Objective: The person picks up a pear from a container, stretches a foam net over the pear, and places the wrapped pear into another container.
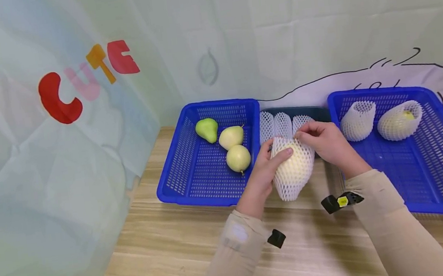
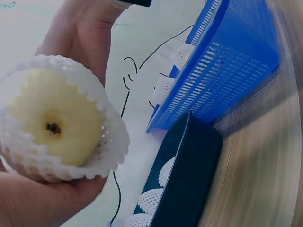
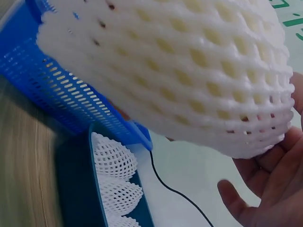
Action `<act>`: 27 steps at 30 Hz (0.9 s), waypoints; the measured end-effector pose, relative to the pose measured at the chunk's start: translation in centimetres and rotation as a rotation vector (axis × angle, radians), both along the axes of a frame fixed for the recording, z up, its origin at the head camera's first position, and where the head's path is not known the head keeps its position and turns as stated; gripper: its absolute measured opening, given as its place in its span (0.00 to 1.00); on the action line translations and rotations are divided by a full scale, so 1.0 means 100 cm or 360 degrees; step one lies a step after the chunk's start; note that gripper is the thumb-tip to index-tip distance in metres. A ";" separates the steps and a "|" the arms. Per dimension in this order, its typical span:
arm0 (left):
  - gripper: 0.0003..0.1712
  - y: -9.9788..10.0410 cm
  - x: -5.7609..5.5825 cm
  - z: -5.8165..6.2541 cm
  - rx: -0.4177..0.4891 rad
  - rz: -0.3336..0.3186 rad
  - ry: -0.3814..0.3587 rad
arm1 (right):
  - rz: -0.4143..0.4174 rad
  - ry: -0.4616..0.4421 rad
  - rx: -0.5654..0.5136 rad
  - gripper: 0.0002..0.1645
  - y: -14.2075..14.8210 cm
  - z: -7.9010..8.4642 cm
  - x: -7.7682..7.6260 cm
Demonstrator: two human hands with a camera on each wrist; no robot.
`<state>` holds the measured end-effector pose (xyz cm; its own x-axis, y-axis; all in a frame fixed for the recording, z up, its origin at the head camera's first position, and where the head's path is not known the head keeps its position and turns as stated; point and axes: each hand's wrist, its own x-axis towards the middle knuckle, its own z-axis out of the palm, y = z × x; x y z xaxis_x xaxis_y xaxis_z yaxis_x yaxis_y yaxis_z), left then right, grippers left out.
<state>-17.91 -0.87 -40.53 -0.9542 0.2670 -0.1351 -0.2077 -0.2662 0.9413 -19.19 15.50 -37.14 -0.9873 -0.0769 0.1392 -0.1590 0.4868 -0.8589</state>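
A pale yellow pear (image 2: 61, 120) sits inside a white foam net (image 1: 294, 170). My left hand (image 1: 261, 170) grips the netted pear from the left, thumb across its front. At the net's upper edge, my right hand (image 1: 327, 144) pinches the foam between thumb and fingers. The left wrist view shows the pear's dark blossom end framed by the net's open, scalloped rim. In the right wrist view the mesh (image 3: 203, 71) fills the upper part, with right-hand fingers (image 3: 270, 175) at its end; their exact contact is partly hidden there.
A blue basket (image 1: 196, 201) on the left holds one green pear (image 1: 207, 129) and two yellowish pears (image 1: 238, 158). Behind my hands, a dark teal bin (image 2: 189, 179) contains several foam nets (image 3: 116, 158). Two netted fruits (image 1: 400, 121) lie in the right blue basket (image 1: 435, 177).
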 end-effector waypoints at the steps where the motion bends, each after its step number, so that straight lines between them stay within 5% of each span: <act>1: 0.31 0.000 0.000 0.000 0.0011 0.0003 0.0016 | -0.0010 -0.0014 -0.0009 0.13 0.000 0.000 0.000; 12: 0.27 0.000 -0.001 -0.001 0.0216 0.0217 0.0193 | -0.0119 -0.0145 -0.0046 0.17 0.001 0.001 0.000; 14: 0.31 -0.003 0.000 -0.005 0.0194 0.0182 0.0165 | -0.0136 -0.0133 -0.0042 0.17 0.002 0.002 0.000; 20: 0.42 -0.007 0.008 -0.022 0.0220 -0.0143 -0.0019 | -0.0173 -0.0092 -0.0034 0.17 0.005 0.005 0.000; 27: 0.30 0.002 0.007 -0.019 0.0367 -0.0008 0.0004 | -0.0192 -0.0123 -0.0034 0.19 0.004 0.004 0.000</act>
